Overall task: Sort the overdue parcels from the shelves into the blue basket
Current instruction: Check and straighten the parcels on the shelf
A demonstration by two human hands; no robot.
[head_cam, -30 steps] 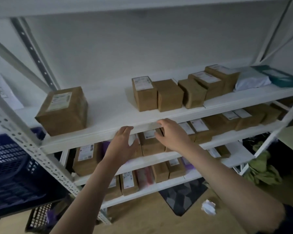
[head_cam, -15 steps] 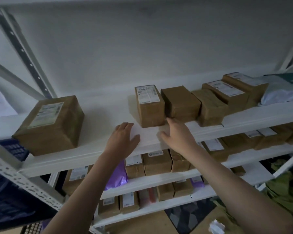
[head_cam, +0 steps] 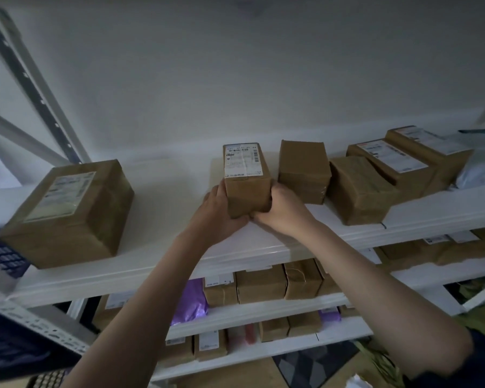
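Observation:
A small brown parcel (head_cam: pixel 247 179) with a white label on top stands on the upper white shelf (head_cam: pixel 179 247). My left hand (head_cam: pixel 217 212) grips its left side and my right hand (head_cam: pixel 282 211) grips its right side, both low at the parcel's near end. A large brown labelled box (head_cam: pixel 73 211) sits at the shelf's left. To the right lie more brown parcels (head_cam: pixel 304 172), two of them labelled (head_cam: pixel 395 158). The blue basket (head_cam: pixel 3 256) shows at the far left, mostly hidden behind the shelf frame.
Lower shelves hold several brown parcels (head_cam: pixel 261 284) and purple bags (head_cam: pixel 191 301). A white bag (head_cam: pixel 479 169) lies at the top shelf's right end. A perforated metal upright (head_cam: pixel 37 323) crosses the lower left. A dark mat (head_cam: pixel 314 362) and crumpled paper lie on the floor.
Both hands rose from the shelf's front edge and closed round the labelled parcel. The view came closer to the top shelf.

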